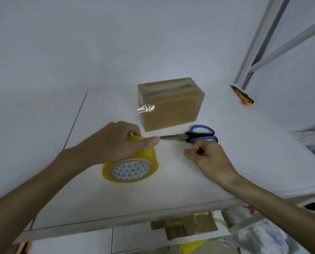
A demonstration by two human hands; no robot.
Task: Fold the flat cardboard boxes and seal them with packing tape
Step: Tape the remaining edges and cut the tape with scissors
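left hand [116, 142] grips packing tape roll [132, 167], steadying it near tabletop [253, 162] front edge | right hand [208, 158] fingertips pinched, perhaps drawing clear tape end, cannot tell | scissors [198, 136] just beside, likely for cutting | taped cardboard box [171, 107] mid-tabletop

Left hand [116, 142] palm-down, fingers curled over tape roll [134, 167], thumb extended. Right hand [208, 158] beside it, fingers curled, thumb meeting forefinger.

Taped cardboard box [171, 105] behind yellow tape roll [132, 167]

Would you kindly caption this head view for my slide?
Left hand grips tape roll beside scissors; taped cardboard box stands behind.
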